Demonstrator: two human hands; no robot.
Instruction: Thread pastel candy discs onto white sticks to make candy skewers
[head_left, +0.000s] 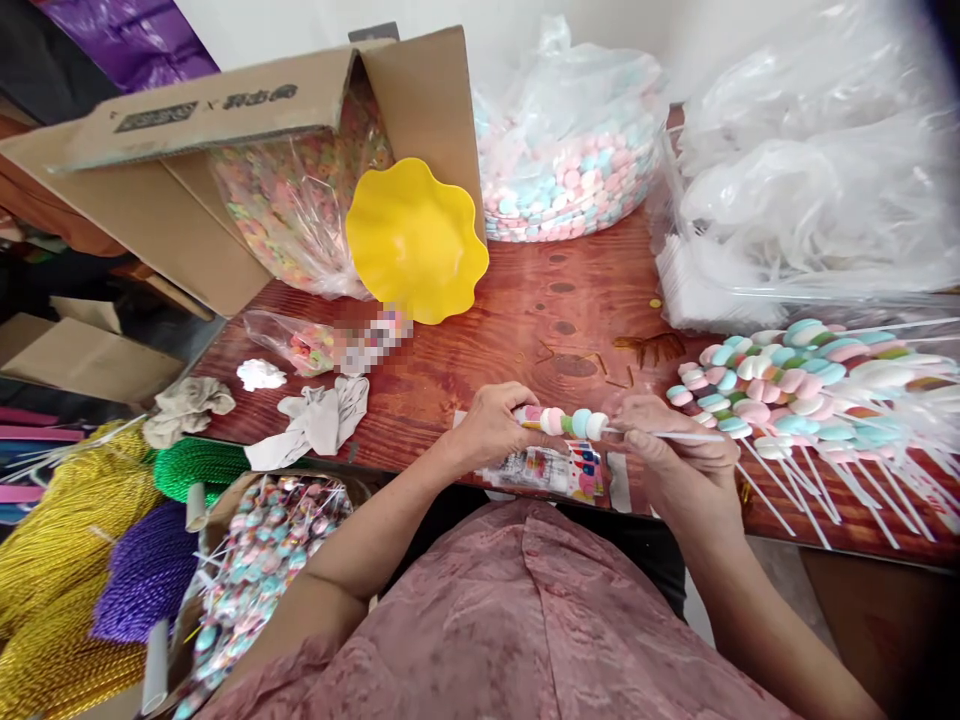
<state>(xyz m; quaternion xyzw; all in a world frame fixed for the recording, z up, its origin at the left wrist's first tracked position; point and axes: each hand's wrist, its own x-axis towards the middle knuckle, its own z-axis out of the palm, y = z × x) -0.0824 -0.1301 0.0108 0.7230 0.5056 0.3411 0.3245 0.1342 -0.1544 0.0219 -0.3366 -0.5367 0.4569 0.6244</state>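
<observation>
My left hand (491, 425) is closed around the tip end of a candy skewer (574, 422), a white stick threaded with pink, green, blue and white sweets. My right hand (667, 440) pinches the bare white stick of the same skewer just right of the sweets. Both hands hover at the near edge of the red-brown wooden table (525, 320). Under them lies a small printed wrapper (551, 470). To the right, a pile of finished candy skewers (795, 385) lies with sticks pointing toward me.
A yellow wavy bowl (416, 240) leans on a cardboard box (225, 150) holding a bag of coloured sweets. A bag of pink and blue sweets (570, 170) stands behind. Clear bags of white sticks (810, 200) sit right. Twine spools (90, 560) and wrapped candies (262, 560) lie left.
</observation>
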